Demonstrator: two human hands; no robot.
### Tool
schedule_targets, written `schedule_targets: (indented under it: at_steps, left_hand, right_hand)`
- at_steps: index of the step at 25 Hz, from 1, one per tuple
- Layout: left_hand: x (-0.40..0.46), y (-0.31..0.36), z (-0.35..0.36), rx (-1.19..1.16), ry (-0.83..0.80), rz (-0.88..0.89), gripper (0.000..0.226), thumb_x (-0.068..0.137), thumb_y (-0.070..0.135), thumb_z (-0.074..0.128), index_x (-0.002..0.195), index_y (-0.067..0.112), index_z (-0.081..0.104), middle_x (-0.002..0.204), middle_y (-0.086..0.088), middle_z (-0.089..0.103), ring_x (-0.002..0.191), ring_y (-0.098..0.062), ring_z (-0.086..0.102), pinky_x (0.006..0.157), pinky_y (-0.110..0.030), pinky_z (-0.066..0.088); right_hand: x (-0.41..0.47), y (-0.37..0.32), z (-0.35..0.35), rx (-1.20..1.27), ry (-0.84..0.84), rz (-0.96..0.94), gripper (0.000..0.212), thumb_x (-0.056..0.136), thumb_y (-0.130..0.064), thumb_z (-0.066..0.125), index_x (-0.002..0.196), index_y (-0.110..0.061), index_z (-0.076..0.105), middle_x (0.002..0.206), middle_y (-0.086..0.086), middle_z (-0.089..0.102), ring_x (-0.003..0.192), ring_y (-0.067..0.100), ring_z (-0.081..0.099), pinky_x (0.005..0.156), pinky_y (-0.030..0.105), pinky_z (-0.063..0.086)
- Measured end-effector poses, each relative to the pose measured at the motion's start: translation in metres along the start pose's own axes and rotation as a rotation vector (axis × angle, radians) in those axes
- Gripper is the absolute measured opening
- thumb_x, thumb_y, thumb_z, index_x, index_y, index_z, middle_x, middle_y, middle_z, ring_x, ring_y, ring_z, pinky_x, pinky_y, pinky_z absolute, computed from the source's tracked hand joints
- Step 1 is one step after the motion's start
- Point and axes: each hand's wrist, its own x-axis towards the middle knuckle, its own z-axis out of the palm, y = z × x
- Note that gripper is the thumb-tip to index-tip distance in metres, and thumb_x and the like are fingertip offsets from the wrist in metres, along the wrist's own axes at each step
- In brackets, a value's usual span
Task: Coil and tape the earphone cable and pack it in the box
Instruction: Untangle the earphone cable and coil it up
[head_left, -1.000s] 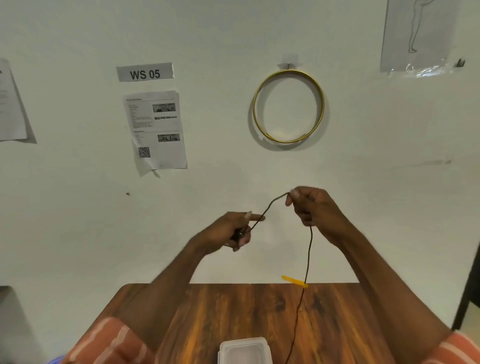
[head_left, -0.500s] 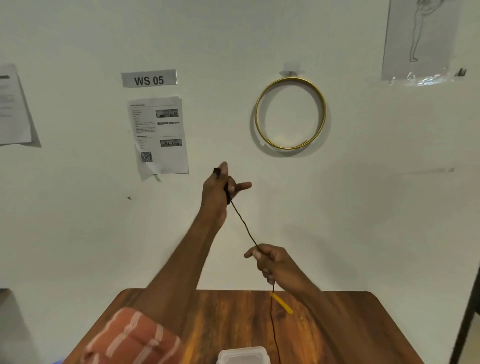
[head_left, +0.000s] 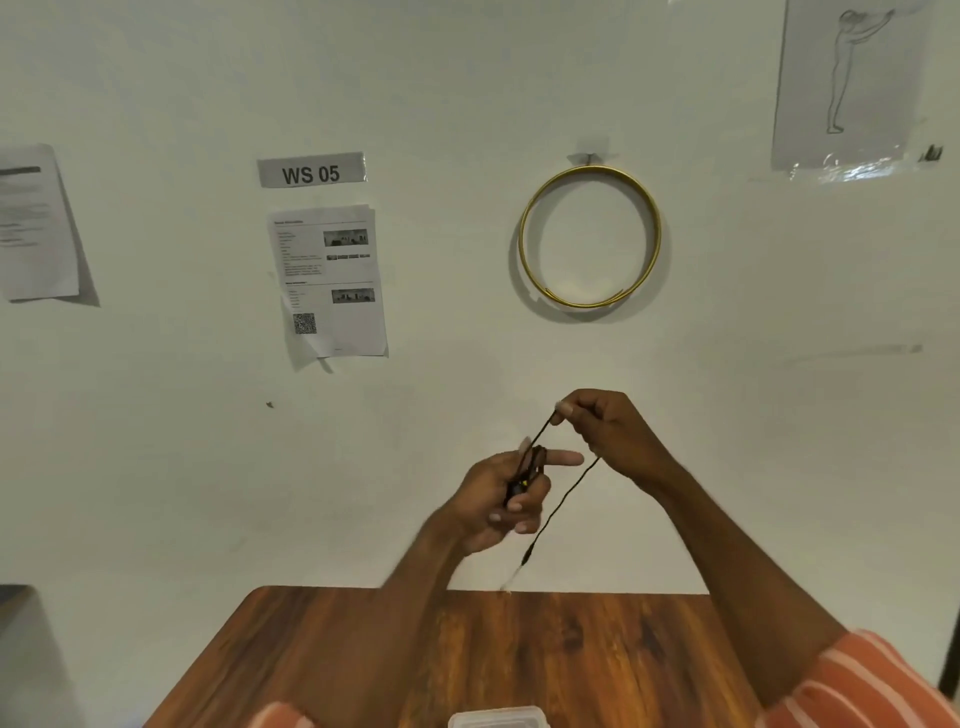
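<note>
Since half a second earlier, I saw the left hand (head_left: 511, 493) drop from its high reach by the wall papers back to chest height, while the right hand (head_left: 605, 431) rose from near the table edge to sit just above and to the right of it. Both were raised in front of the wall, well above the table (head_left: 363, 660).

I saw the left hand's lower fingers curled around a small dark bundle of the earphone cable (head_left: 561, 499), its forefinger pointing straight out to the right. The right hand pinched the thin black cord between thumb and fingertips; a short taut run joined the two hands. From the right hand the rest fell in a slack line below the left hand's fingers, ending in a slim plug and a pale blurred tip just above the table's far edge.

The table was glossy reddish-brown wood with dark streaked grain. At the near edge below the hands, I made out the rounded rim of a translucent plastic box (head_left: 497, 718), mostly cut off. Orange-and-white striped sleeves showed at both lower corners. Beyond the hands hung a thin brass-coloured hoop (head_left: 521, 234), a "WS 05" label (head_left: 311, 170) and a printed sheet (head_left: 332, 280).
</note>
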Motion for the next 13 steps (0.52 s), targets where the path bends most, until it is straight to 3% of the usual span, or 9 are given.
schedule_targets:
  at_steps: [2,4,6,9,11,13]
  left_hand:
    - [0.005,0.005,0.013,-0.241,-0.031,0.094,0.066,0.105,0.048,0.019,0.134,-0.002,0.052,0.045,0.004,0.03,0.029,-0.005,0.018,0.038,-0.019,0.031]
    - [0.012,0.017,0.018,-0.321,0.027,0.206,0.064,0.104,0.045,0.025,0.134,-0.006,0.049,0.045,0.005,0.036,0.027,-0.003,0.027,0.038,-0.018,0.034]
    - [0.021,0.034,0.016,-0.236,0.172,0.294,0.058,0.104,0.039,0.031,0.136,-0.007,0.046,0.048,0.005,0.041,0.029,-0.003,0.029,0.041,-0.02,0.038]
    - [0.034,0.061,0.004,-0.043,0.479,0.408,0.049,0.106,0.033,0.035,0.131,-0.007,0.047,0.049,0.005,0.046,0.034,-0.009,0.04,0.051,-0.025,0.05]
    - [0.038,0.078,-0.013,0.075,0.592,0.484,0.031,0.106,0.027,0.037,0.112,0.002,0.054,0.049,0.002,0.049,0.041,-0.016,0.055,0.062,-0.03,0.058]
    - [0.036,0.09,-0.033,0.324,0.687,0.487,0.024,0.106,0.024,0.037,0.094,0.012,0.054,0.053,-0.006,0.051,0.051,-0.018,0.068,0.075,-0.025,0.058]
  right_hand:
    - [0.006,0.013,0.01,0.111,-0.018,0.05,0.031,0.099,-0.017,0.054,0.071,-0.019,0.067,0.047,-0.014,0.043,0.046,0.004,0.035,0.048,0.019,0.031]
    - [0.003,0.029,0.023,0.212,-0.015,0.12,0.035,0.099,-0.021,0.053,0.067,-0.025,0.066,0.054,-0.004,0.043,0.049,0.011,0.036,0.052,0.027,0.034]
    - [-0.008,0.041,0.039,0.265,-0.059,0.168,0.026,0.098,-0.022,0.055,0.076,-0.021,0.069,0.06,0.001,0.048,0.055,0.013,0.042,0.06,0.032,0.041]
    - [-0.035,0.05,0.059,0.313,-0.188,0.206,0.014,0.094,-0.016,0.062,0.098,-0.01,0.073,0.064,0.003,0.056,0.061,0.013,0.051,0.067,0.028,0.046]
    - [-0.057,0.05,0.068,0.376,-0.262,0.262,0.018,0.093,-0.016,0.063,0.107,-0.009,0.072,0.065,0.007,0.061,0.058,0.015,0.055,0.063,0.027,0.048]
    - [-0.076,0.046,0.068,0.466,-0.31,0.303,0.02,0.094,-0.017,0.062,0.11,-0.01,0.071,0.067,0.011,0.063,0.045,0.013,0.048,0.049,0.024,0.042]
